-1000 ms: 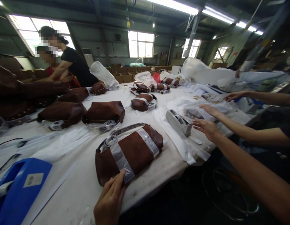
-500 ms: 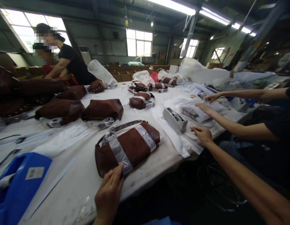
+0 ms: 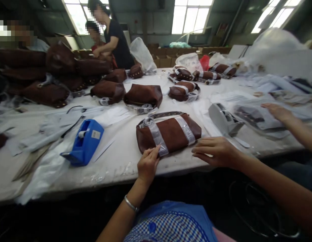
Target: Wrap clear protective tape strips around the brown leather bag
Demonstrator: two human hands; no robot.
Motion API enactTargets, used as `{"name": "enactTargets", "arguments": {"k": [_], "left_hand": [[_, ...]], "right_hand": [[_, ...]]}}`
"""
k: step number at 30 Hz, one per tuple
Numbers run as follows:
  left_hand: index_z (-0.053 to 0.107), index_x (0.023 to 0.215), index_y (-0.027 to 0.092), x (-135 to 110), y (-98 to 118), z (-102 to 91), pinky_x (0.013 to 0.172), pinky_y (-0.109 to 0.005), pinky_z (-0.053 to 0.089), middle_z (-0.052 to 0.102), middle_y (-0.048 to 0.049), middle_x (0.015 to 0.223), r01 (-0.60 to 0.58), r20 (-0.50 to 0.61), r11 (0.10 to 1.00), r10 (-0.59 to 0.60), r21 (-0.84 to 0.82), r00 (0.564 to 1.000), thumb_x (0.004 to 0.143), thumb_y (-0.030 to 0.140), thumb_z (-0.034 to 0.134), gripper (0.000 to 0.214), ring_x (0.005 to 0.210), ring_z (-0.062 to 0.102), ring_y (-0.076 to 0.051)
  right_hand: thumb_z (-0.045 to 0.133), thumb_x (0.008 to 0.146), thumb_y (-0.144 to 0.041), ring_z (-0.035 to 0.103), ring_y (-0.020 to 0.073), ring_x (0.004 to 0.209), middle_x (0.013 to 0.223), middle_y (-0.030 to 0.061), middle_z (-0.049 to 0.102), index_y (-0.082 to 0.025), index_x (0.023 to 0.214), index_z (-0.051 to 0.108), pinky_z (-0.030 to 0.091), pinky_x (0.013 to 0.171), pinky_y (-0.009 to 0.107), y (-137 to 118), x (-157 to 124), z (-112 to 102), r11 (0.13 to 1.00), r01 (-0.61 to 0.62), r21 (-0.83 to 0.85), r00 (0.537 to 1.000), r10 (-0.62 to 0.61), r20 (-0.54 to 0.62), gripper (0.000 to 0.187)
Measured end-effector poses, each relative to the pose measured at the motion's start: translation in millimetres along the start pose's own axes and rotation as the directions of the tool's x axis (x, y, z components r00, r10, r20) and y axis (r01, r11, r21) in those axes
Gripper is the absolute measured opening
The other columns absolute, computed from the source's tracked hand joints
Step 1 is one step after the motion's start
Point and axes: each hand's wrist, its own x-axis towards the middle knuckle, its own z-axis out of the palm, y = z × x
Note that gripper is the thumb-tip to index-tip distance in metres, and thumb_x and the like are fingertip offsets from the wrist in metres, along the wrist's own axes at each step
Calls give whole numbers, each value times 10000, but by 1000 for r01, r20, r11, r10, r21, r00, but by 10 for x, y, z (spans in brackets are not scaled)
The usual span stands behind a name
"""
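Observation:
A brown handbag (image 3: 168,134) lies on the table in front of me, with two pale see-through bands round its body and a wrapped strap coiled at its upper left. My left hand (image 3: 148,163) is closed at the bag's lower edge, fingertips on the left band (image 3: 158,137). Off the bag's right end hovers my right hand (image 3: 216,151), its thumb and fingers apart and nothing visible between them. Behind that hand stands a grey tape dispenser (image 3: 222,119). A blue tape dispenser (image 3: 85,143) is to the left of the bag.
More brown handbags (image 3: 143,95) stand farther back, and a pile of them (image 3: 57,74) is at the left. At the right, a co-worker's hand (image 3: 279,112) rests by a bagged item (image 3: 256,117). White wrapping sheets lie about. The table's front edge (image 3: 107,181) runs close to me.
The view has swung left and down. My right hand has come from beside the grey dispenser to the handbag's right end, its fingers opening. My left hand stays at the bag's edge.

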Motion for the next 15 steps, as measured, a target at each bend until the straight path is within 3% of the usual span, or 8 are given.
{"name": "enactTargets", "arguments": {"k": [3,7,12,15], "left_hand": [[571,1353,234,6,15,6,958,-246,541,730,-24,1081,25,-7,999,-25,-26,1000,815,135,731,570,1052,642,-170],[595,1318,210,17,36,14,948,-237,547,732,-28,1059,26,-64,999,-29,-48,998,846,160,708,488,1019,651,-156],[581,1326,180,9,29,39,949,-245,556,737,-33,1047,12,-85,999,-17,-50,996,851,140,697,491,1013,657,-158],[576,1326,189,-4,15,52,1019,-265,529,734,-29,1104,-4,-90,997,-3,-77,996,875,141,667,463,1040,656,-151]], "right_hand": [[558,981,-321,604,157,739,777,25,667,-206,887,699,404,649,279,38,584,270,992,105,70,983,-114,144,205],[586,939,-341,588,167,731,765,26,665,-197,776,692,316,586,288,174,1216,509,979,204,12,920,-196,341,242],[675,864,-348,572,173,666,763,43,700,-198,785,747,265,569,295,329,1751,634,963,252,-94,778,-144,611,184],[727,814,-387,567,171,633,731,31,707,-221,828,780,266,559,286,437,1921,674,963,243,-117,708,-94,700,175]]}}
